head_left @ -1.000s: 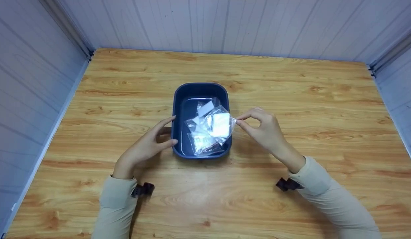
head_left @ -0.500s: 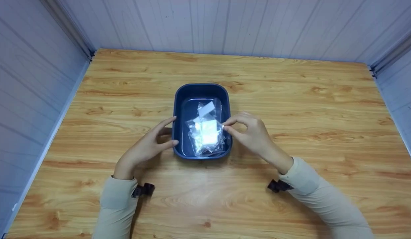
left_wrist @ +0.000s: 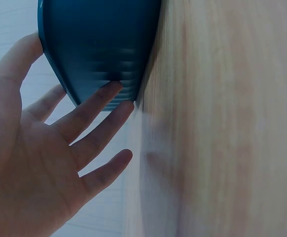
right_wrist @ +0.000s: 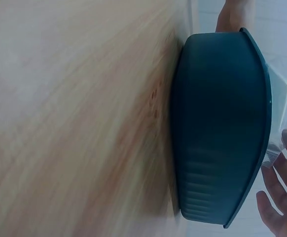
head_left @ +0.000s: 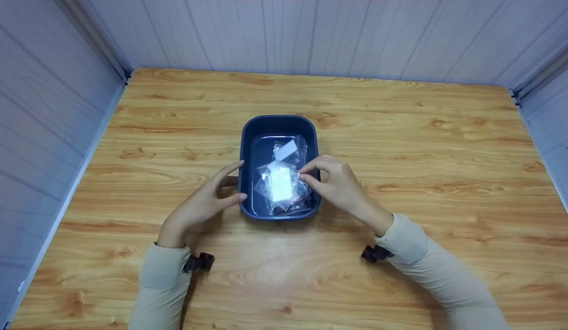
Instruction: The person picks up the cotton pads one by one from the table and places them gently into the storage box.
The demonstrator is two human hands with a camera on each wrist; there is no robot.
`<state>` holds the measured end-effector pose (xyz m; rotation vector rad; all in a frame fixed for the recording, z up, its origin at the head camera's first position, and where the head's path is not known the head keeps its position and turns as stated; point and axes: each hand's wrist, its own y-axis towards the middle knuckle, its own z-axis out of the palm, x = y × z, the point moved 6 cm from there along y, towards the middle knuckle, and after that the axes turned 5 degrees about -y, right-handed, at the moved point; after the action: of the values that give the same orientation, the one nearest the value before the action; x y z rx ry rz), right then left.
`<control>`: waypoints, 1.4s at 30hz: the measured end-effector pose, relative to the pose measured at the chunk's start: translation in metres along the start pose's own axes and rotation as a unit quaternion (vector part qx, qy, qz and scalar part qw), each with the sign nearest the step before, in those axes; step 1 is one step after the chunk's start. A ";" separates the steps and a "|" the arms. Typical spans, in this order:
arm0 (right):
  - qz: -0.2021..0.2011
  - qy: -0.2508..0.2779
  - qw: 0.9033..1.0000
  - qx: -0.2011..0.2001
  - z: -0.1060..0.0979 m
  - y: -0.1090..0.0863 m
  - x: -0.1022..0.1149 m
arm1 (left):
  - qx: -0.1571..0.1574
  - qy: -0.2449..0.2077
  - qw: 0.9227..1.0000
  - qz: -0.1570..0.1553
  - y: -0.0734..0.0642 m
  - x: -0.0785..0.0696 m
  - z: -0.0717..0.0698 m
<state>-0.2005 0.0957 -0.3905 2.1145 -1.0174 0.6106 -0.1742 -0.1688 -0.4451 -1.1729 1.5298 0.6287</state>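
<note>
A dark blue plastic bin (head_left: 277, 126) holds several clear zip bags with white inserts, one white piece (head_left: 286, 150) lying towards the back. My right hand (head_left: 339, 183) pinches the corner of a clear zip bag (head_left: 280, 183) between thumb and forefinger, over the bin's right rim. In the right wrist view this bag (right_wrist: 283, 98) shows above the rim. My left hand (head_left: 196, 201) rests against the bin's left side, thumb and forefinger at the rim. The left wrist view shows its fingers (left_wrist: 101, 131) spread and loosely extended beside the bin wall. Glare hides the bag's contents.
The bin stands on a wood-grain table (head_left: 426, 133). Pale panels (head_left: 288, 36) rise behind the table and at both sides. A dark wrist camera (head_left: 199, 262) sits at the left cuff and another (head_left: 376, 253) at the right cuff.
My right hand has moved left with the pinched bag, bringing it from the right rim to over the other bags in the bin. The left hand and bin have hardly moved.
</note>
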 end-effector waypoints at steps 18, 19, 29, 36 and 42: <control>0.004 -0.021 0.999 0.040 0.010 0.003 0.000 | 0.002 0.007 1.000 0.007 0.000 0.000 0.001; 0.005 -0.022 0.999 0.042 0.010 0.003 0.000 | 0.001 0.007 1.000 0.006 0.000 0.000 0.001; 0.006 -0.009 0.999 0.030 0.006 0.002 0.001 | 0.003 0.005 1.000 0.004 0.000 -0.002 0.001; -0.002 0.008 1.000 0.009 0.000 -0.002 0.004 | 0.004 0.007 1.000 0.014 0.000 -0.004 0.001; -0.009 0.021 1.000 -0.007 -0.007 -0.005 0.006 | 0.006 0.004 1.000 0.021 0.000 -0.004 0.001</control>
<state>-0.1939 0.1001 -0.3842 2.0868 -0.9765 0.6344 -0.1739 -0.1668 -0.4414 -1.1377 1.5658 0.6429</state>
